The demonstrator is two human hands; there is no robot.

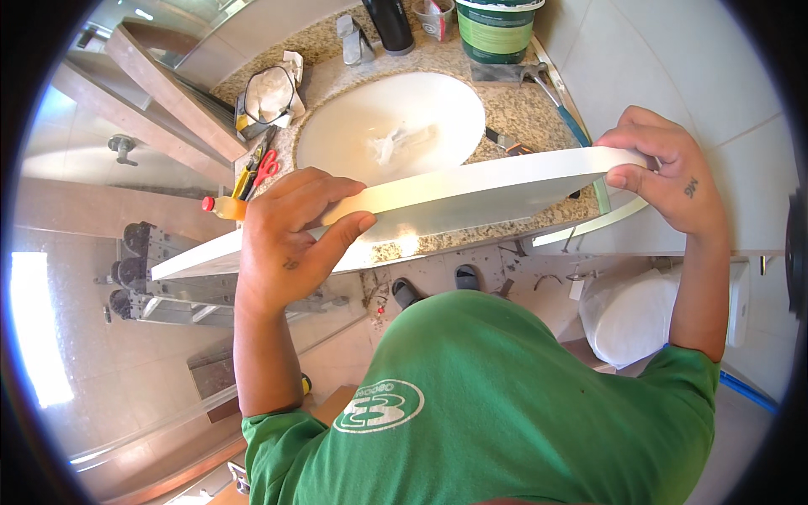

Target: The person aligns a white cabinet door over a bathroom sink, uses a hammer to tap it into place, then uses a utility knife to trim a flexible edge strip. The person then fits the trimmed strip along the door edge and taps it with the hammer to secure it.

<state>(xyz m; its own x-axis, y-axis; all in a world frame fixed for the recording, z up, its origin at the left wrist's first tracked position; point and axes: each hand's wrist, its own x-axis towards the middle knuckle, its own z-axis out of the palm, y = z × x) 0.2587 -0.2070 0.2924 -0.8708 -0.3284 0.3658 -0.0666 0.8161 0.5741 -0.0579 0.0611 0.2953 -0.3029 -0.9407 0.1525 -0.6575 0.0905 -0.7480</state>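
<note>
A long white board (480,187) stands on edge in front of me, above the front of the granite counter. My left hand (286,240) is closed on its upper edge, left of the middle, thumb on the near side. At the right end, my right hand (669,172) pinches the same board between thumb and fingers. Behind the board lies a white oval sink (332,126) with crumpled whitish material in it. Close to my right hand, a hammer (572,124) with a blue handle rests on the counter. Red-handled scissors (267,167) lie beyond my left hand.
A green bucket (497,38), black bottle (390,29), plastic cup (433,18) and faucet (353,44) line the counter's back. A red-capped bottle (225,207) stands left. Below are a folded ladder (177,290), a plastic-covered toilet (627,324) and floor debris (374,295).
</note>
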